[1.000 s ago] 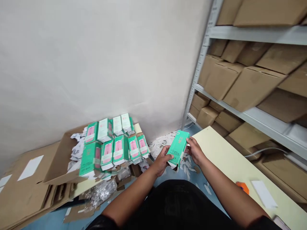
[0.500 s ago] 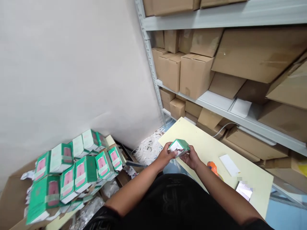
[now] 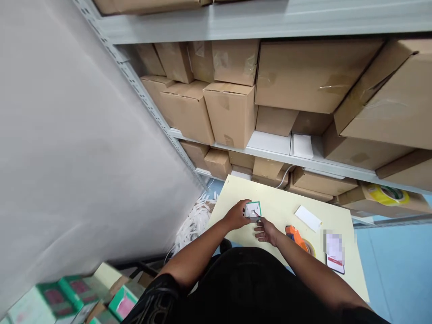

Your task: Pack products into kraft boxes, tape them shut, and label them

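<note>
Green-edged, the small box (image 3: 253, 209) is now above the counter (image 3: 276, 204), not beside it as earlier, its end facing the camera. The left hand (image 3: 238, 215) grips its side; the right hand (image 3: 267, 231) has loosened, fingers spread by its lower edge.

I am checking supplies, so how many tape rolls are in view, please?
2: one tape roll at the orange dispenser on the table, and a yellow roll on a carton at the right. More may be hidden.
</note>
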Tool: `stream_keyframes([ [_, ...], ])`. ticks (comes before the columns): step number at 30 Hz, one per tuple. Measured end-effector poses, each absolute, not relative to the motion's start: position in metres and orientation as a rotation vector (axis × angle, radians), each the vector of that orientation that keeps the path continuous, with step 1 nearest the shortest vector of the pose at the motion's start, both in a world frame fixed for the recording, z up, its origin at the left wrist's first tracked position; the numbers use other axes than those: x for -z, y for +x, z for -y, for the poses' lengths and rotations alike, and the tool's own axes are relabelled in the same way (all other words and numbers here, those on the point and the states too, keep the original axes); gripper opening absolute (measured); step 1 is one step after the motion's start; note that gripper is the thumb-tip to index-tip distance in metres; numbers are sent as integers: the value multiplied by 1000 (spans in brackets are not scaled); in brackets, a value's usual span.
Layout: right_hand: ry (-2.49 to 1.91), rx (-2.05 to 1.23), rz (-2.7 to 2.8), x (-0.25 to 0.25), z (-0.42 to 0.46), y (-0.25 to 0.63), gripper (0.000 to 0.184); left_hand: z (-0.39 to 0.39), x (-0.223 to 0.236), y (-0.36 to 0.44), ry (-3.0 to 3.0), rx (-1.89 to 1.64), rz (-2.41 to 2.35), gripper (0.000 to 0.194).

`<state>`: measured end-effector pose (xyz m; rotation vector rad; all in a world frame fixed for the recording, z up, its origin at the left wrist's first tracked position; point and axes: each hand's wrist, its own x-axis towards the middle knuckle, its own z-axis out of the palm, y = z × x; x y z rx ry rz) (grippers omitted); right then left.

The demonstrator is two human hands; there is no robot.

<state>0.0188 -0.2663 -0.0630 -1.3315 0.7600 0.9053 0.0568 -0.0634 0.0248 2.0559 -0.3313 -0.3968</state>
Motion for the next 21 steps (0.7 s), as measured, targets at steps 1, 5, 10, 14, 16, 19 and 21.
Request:
stream_keyframes([
  [1, -1393, -860, -766, 62, 262, 22, 39, 58, -19, 67, 2067, 427, 431, 82],
  [5, -1466, -619, -787, 43, 244, 30, 30, 42, 6, 97, 2057, 505, 645, 86],
  [10, -1716, -364, -645, 13, 233, 36, 39, 32, 27, 111, 1923, 596, 597, 94],
  [14, -2051, -369, -573, -1, 234, 45, 37, 32, 29, 112, 1795, 736, 483, 89],
  [16, -2116, -448, -569, -6, 237, 50, 42, 36, 26, 111, 1758, 763, 391, 80],
  [19, -2115, -553, -511, -13, 241, 57, 55, 42, 19, 109, 1704, 825, 236, 69],
  [21, -2129, -595, -487, -16, 241, 60, 60, 45, 14, 106, 1730, 832, 182, 68],
])
